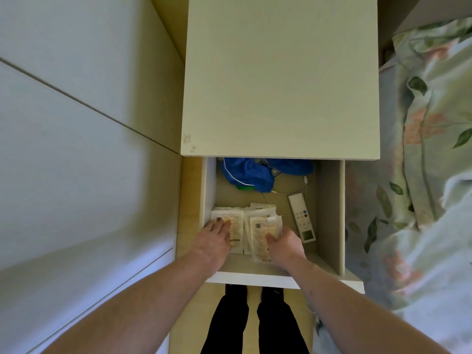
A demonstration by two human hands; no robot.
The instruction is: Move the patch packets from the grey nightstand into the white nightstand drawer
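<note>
The white nightstand [278, 77] stands below me with its drawer [255, 278] pulled out. Several white patch packets [258, 218] lie in two piles at the drawer's front left. My left hand [215, 237] rests flat, fingers straight, on the left pile [236, 221]. My right hand [284, 241] grips the near edge of the right pile [265, 226], thumb on top, fingers curled round the packets' right side. The grey nightstand is not in view.
In the drawer lie a crumpled blue bag [250, 173] at the back, a thin white cable [301, 186] and a white remote control [302, 218] at the right. A bed with floral bedding [421, 162] is on the right, white wardrobe doors [76, 149] on the left.
</note>
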